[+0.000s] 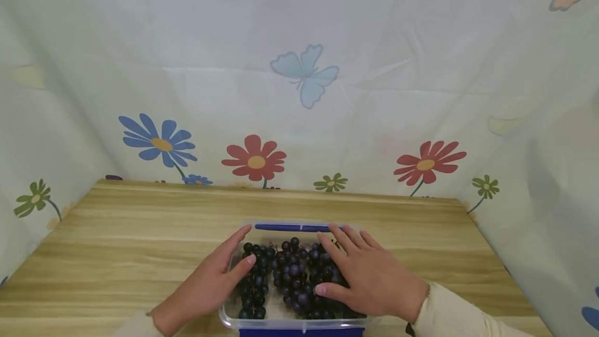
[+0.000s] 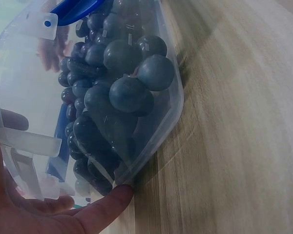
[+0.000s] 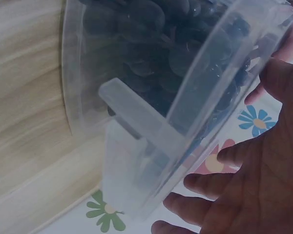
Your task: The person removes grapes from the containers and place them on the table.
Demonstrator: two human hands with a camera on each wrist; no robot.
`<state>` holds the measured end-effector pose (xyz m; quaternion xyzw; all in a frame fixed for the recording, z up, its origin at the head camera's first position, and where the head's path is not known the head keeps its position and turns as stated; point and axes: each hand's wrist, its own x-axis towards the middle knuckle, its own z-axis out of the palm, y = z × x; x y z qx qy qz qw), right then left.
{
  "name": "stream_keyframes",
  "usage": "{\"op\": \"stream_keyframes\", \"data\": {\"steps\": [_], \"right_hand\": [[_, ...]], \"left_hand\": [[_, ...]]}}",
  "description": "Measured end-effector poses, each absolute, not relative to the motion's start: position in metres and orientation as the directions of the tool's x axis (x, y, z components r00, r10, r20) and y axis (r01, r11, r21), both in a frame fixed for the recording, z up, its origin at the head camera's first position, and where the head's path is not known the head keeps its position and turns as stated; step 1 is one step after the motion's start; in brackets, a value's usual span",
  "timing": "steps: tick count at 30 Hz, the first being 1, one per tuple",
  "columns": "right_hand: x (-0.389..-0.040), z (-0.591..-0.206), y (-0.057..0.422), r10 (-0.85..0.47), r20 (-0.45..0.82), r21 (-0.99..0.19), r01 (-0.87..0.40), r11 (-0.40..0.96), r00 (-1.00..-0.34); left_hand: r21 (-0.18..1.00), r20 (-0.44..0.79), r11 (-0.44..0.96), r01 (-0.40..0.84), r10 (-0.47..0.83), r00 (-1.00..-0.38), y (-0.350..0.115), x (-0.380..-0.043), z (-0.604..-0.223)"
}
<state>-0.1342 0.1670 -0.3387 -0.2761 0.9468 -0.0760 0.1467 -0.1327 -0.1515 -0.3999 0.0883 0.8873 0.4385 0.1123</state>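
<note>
A clear plastic box (image 1: 276, 313) with blue clips on its front and far sides sits low in the head view. Several bunches of dark grapes (image 1: 292, 272) fill it, some nearly black, others purplish. My left hand (image 1: 210, 274) lies along the box's left side, its thumb over the rim and its fingers stretched along the outer wall. In the left wrist view, a fingertip (image 2: 119, 195) reaches the box's lower corner. My right hand (image 1: 374, 274) spreads over the right part of the box with straight fingers, covering some of the grapes there.
The box stands on a wood-grain table (image 1: 164, 233) near its front. Behind and on both sides hangs a pale cloth (image 1: 210, 92) printed with flowers and a butterfly. A clear side flap (image 3: 132, 161) juts from the box by the right hand.
</note>
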Motion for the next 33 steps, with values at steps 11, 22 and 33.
{"op": "stream_keyframes", "data": {"steps": [11,22,33], "right_hand": [[-0.134,-0.336,0.153,-0.57,-0.201,-0.089,-0.564,0.821,-0.797],[-0.148,-0.339,0.138,-0.449,-0.343,-0.089,-0.447,0.89,-0.825],[-0.16,-0.347,0.131,-0.348,-0.412,-0.059,-0.357,0.932,-0.842]], "left_hand": [[0.815,-0.129,0.578,0.037,0.244,-0.961,-0.15,-0.13,-0.4],[0.819,-0.138,0.574,0.019,0.229,-0.964,-0.153,-0.128,-0.402],[0.81,-0.135,0.585,0.027,0.231,-0.963,-0.149,-0.129,-0.398]]}}
